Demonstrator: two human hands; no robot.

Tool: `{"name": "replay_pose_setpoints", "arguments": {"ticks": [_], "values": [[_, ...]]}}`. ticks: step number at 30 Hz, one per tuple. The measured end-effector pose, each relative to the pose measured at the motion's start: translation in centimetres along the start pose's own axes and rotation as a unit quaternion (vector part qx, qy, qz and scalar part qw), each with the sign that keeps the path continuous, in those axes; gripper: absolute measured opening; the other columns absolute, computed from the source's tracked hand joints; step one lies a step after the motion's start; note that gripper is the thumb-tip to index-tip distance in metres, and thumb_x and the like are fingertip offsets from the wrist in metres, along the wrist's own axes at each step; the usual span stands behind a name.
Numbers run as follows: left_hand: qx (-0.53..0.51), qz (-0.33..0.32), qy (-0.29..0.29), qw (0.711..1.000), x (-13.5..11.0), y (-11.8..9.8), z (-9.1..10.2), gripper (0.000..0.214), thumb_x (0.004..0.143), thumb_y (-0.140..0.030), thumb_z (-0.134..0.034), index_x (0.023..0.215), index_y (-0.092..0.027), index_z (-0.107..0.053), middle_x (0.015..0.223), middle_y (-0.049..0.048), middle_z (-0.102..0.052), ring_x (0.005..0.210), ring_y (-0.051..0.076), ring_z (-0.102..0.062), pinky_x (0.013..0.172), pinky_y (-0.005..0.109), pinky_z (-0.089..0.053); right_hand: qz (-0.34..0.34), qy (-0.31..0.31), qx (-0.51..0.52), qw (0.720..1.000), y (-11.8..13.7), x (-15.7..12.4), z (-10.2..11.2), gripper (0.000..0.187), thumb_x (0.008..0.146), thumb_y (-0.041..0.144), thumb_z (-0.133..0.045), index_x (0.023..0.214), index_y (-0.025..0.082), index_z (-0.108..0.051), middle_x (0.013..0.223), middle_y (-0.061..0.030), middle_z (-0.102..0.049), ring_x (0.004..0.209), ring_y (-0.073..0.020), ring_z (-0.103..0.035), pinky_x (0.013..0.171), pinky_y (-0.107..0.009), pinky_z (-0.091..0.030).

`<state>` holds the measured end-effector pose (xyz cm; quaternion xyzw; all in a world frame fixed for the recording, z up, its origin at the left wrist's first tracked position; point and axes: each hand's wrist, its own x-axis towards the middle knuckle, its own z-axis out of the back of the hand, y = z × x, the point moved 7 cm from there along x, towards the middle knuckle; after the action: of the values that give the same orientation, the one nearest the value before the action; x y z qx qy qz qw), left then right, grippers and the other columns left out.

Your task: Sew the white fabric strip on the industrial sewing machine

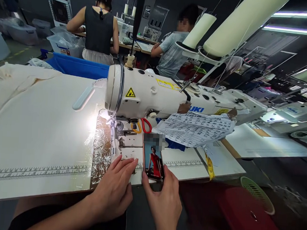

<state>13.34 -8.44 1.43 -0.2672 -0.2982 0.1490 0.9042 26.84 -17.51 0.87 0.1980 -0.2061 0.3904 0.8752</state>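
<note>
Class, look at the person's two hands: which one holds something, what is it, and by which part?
The right hand grips a phone by its lower edge, thumb left, finger right. The left hand holds nothing; it lies flat on the table.

I log white sewing machine (154, 94) with yellow warning triangle | behind it, blue bin (78, 67) | under its arm, red-handled scissors (146, 125), black-printed white paper (196, 129) | before it, phone (153, 161) showing red dress on blue | right, yellow measuring tape (209, 167)
</note>
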Motion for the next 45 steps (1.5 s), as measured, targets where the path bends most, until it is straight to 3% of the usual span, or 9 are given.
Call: {"name": "replay_pose_setpoints", "arguments": {"ticks": [5,12,16,20,26,31,36,45], "values": [[-0.002,0.002,-0.003,1.000,-0.1,0.1,0.0,0.068,0.084,-0.006,-0.039,0.149,-0.013,-0.022,0.133,0.0157,-0.060,0.133,0.028,-0.050,0.116,0.061,-0.035,0.025,-0.013,-0.014,0.999,0.1,2.5,-0.4,0.071,0.096,0.073,-0.034,0.123,0.013,-0.061,0.116,-0.0125,-0.070,0.083,-0.0265,-0.074,0.047,-0.031,-0.049],[0.007,-0.004,-0.014,1.000,-0.2,0.1,-0.1,0.064,0.085,-0.008,-0.040,0.147,-0.012,-0.025,0.130,0.0155,-0.061,0.130,0.028,-0.052,0.114,0.061,-0.039,0.061,-0.024,0.030,0.997,0.4,4.4,-1.3,0.071,0.094,0.075,-0.039,0.120,0.014,-0.064,0.115,-0.0131,-0.072,0.074,-0.0288,-0.073,0.046,-0.034,-0.045],[0.011,-0.011,-0.021,1.000,-0.2,-0.1,0.1,0.060,0.088,-0.010,-0.040,0.146,-0.010,-0.027,0.127,0.0156,-0.063,0.127,0.027,-0.055,0.113,0.060,-0.041,0.066,-0.066,0.157,0.983,-1.3,4.5,-0.6,0.044,0.100,0.051,-0.049,0.121,0.014,-0.064,0.111,-0.0139,-0.074,0.088,-0.0271,-0.074,0.058,-0.031,-0.053],[0.021,-0.016,-0.014,1.000,-0.2,-0.2,0.1,0.058,0.089,-0.010,-0.040,0.145,-0.009,-0.029,0.127,0.0159,-0.063,0.126,0.027,-0.056,0.112,0.059,-0.042,0.104,-0.021,0.233,0.967,-2.3,5.6,-0.6,0.030,0.104,0.029,-0.043,0.127,0.018,-0.059,0.102,-0.0071,-0.077,0.077,-0.0169,-0.074,0.056,-0.024,-0.054],[0.025,-0.021,-0.026,0.999,-0.1,-0.4,0.3,0.057,0.087,-0.009,-0.039,0.144,-0.010,-0.031,0.125,0.0153,-0.064,0.123,0.027,-0.058,0.110,0.059,-0.043,0.177,0.027,0.272,0.946,-1.6,8.8,-2.5,0.028,0.100,0.026,-0.045,0.121,0.021,-0.063,0.091,-0.0016,-0.079,0.082,-0.0177,-0.074,0.068,-0.026,-0.058],[0.027,-0.025,-0.034,0.999,-0.1,-0.4,0.3,0.057,0.086,-0.008,-0.040,0.143,-0.009,-0.032,0.123,0.0151,-0.065,0.120,0.027,-0.059,0.108,0.060,-0.045,0.173,-0.005,0.242,0.955,-1.5,10.8,-4.2,0.028,0.096,0.027,-0.048,0.113,0.021,-0.069,0.097,-0.0058,-0.078,0.084,-0.0236,-0.074,0.062,-0.030,-0.055],[0.017,-0.023,-0.035,0.999,-0.2,-0.3,0.3,0.058,0.086,-0.008,-0.041,0.143,-0.010,-0.033,0.123,0.0145,-0.065,0.120,0.026,-0.059,0.110,0.058,-0.043,0.152,-0.061,0.259,0.952,-2.1,10.8,-3.7,0.025,0.098,0.025,-0.047,0.106,0.020,-0.070,0.098,-0.0086,-0.078,0.088,-0.0249,-0.073,0.069,-0.033,-0.056],[0.007,-0.028,-0.025,0.999,-0.2,-0.2,0.2,0.055,0.087,-0.008,-0.041,0.142,-0.010,-0.034,0.125,0.0152,-0.065,0.120,0.026,-0.059,0.110,0.058,-0.043,0.174,-0.038,0.319,0.931,-1.6,9.2,-2.4,0.021,0.099,0.018,-0.048,0.110,0.021,-0.065,0.090,-0.0038,-0.078,0.084,-0.0197,-0.074,0.065,-0.028,-0.058]]}}
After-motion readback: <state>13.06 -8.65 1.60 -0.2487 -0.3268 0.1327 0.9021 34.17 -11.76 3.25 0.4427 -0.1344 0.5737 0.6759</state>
